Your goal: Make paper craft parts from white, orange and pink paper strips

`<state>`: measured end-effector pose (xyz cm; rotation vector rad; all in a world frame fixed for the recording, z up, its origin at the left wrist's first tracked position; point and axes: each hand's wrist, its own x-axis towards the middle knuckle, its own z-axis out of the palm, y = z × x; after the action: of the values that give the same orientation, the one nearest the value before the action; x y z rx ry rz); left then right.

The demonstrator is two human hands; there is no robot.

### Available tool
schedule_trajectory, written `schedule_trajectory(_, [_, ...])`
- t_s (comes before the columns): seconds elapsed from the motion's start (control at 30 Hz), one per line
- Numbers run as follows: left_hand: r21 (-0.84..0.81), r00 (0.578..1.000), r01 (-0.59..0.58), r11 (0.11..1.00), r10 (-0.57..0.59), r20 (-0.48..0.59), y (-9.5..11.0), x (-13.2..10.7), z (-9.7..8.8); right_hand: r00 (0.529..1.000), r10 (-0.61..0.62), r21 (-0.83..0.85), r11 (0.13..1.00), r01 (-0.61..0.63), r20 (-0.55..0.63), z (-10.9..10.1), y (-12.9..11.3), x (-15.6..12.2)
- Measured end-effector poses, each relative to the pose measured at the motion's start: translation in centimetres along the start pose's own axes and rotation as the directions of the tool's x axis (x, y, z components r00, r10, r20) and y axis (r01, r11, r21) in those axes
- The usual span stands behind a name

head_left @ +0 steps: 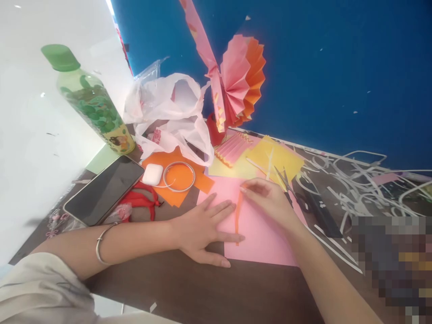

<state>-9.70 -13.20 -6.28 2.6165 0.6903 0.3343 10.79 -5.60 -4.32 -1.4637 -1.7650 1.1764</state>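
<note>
A pink sheet of paper lies on the dark table, with a narrow orange paper strip running up and down across it. My left hand rests flat with its fingers spread over the sheet's left part; one fingertip touches the strip near its lower end. At the strip's upper end my right hand is closed, thumb and finger pinching it. Beyond the hands are yellow paper, a pleated pink piece and scissors.
A green-capped bottle, a phone, a white case and a wire ring stand or lie at left. White plastic bags and a folded-paper fan are at the back. Paper strips tangle at right.
</note>
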Motion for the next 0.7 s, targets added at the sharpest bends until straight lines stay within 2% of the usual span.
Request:
schedule_trajectory(0.33, [0.013,0.998,0.015,1.0,-0.014,-0.065,-0.1,-0.1,0.7,0.996,-0.075,-0.094,0.993,0.07,-0.043,0.9,1.7,0.3])
schedule_trajectory(0.7, [0.01,1.0,0.01,1.0,-0.01,-0.01,-0.2,0.0,0.3,0.997,-0.07,-0.138,0.988,0.066,-0.027,1.1,1.5,0.6])
